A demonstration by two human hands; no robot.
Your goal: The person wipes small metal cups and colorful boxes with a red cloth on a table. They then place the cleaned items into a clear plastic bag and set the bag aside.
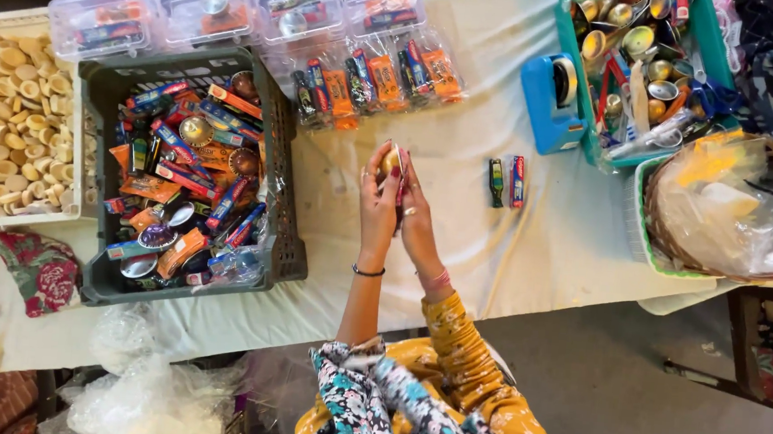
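My left hand (377,200) and my right hand (417,217) are pressed together over the white cloth (464,141) at the table's middle. Between their fingertips they hold a small clear packet (393,161) with something round and golden inside. Most of the packet is hidden by my fingers. Two small packets, one dark green (496,181) and one red and blue (517,181), lie side by side on the cloth to the right of my hands.
A grey crate (287,237) of coloured packets and small metal bowls stands left. A white basket (15,215) of tan discs is further left. Clear boxes (210,16) and filled bags (373,78) line the back. A blue tape dispenser (549,101), teal bin (569,39) and wicker basket (666,237) stand right.
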